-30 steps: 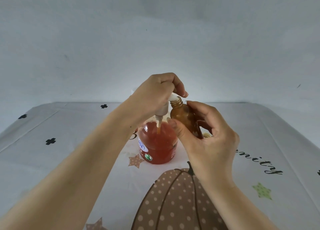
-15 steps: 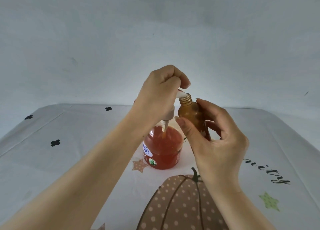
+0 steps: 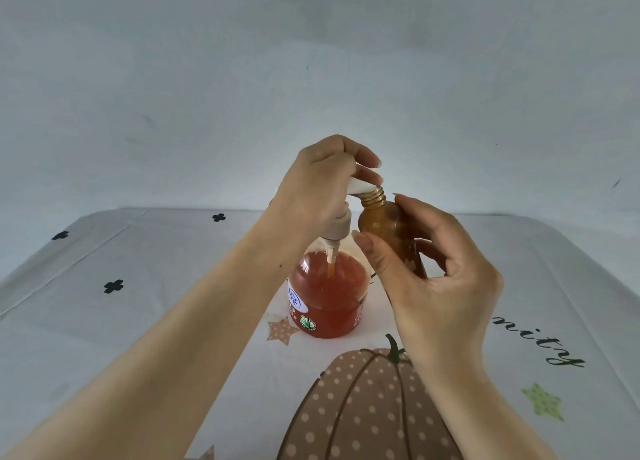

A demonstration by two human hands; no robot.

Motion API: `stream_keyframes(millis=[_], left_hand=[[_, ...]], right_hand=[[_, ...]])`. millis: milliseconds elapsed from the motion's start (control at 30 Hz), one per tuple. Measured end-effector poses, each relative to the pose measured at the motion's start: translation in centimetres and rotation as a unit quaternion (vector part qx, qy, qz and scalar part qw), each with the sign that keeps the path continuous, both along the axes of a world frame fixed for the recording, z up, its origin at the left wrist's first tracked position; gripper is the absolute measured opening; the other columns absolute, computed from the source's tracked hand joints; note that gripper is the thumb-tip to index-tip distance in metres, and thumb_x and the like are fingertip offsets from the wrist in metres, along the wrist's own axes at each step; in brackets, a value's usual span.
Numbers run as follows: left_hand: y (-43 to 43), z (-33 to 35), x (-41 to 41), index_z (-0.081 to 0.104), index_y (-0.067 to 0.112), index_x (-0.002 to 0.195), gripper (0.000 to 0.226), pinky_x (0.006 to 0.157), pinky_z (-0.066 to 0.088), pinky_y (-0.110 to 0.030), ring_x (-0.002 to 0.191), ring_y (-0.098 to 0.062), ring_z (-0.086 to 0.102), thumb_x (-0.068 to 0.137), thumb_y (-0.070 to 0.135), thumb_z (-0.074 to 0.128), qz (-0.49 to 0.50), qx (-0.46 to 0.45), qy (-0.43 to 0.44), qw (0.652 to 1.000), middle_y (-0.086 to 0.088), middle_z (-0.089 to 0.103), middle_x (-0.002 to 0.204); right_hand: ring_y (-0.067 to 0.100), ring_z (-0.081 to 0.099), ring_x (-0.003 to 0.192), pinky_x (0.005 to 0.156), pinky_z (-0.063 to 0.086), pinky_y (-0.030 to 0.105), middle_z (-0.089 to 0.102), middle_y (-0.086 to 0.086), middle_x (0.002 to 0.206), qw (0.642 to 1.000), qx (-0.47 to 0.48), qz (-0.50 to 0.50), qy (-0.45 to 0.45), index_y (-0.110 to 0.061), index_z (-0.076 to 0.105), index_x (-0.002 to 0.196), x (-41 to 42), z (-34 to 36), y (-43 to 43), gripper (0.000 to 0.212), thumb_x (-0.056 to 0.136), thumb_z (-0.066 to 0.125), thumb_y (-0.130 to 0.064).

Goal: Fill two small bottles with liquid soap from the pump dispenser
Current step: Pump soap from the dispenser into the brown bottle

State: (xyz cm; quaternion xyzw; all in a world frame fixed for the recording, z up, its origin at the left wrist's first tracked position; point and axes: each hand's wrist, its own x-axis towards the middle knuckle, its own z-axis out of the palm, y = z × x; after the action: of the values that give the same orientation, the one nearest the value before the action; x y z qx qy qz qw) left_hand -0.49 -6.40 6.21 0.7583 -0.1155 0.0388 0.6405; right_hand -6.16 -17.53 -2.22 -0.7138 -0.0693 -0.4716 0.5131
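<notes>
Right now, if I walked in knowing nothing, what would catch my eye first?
At the centre, the left hand grips the white head of a dispenser of orange-red soap, its spout at the neck of a small amber bottle held in the right hand. In front, a dotted pumpkin print spreads over the tablecloth.

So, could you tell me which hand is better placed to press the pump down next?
Left. The left hand grips the pump head, while the right hand holds the small amber bottle with its mouth at that head's tip.
</notes>
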Motion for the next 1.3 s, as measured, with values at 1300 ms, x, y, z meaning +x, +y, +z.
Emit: stream_keyframes(millis=[1300], left_hand=[[-0.22,-0.08,-0.25,0.067,0.014,0.078,0.035,0.089,0.051,-0.05,0.078,-0.018,0.065,0.085,-0.004,0.037,0.008,-0.014,-0.013,1.0,-0.007,0.075,0.081]], right_hand=[[0.006,0.068,0.09,0.083,0.049,0.014,0.072,-0.007,0.095,1.0,-0.004,-0.007,0.001,-0.026,0.069,0.113,0.08,-0.14,-0.17,0.044,0.073,0.084,-0.037]])
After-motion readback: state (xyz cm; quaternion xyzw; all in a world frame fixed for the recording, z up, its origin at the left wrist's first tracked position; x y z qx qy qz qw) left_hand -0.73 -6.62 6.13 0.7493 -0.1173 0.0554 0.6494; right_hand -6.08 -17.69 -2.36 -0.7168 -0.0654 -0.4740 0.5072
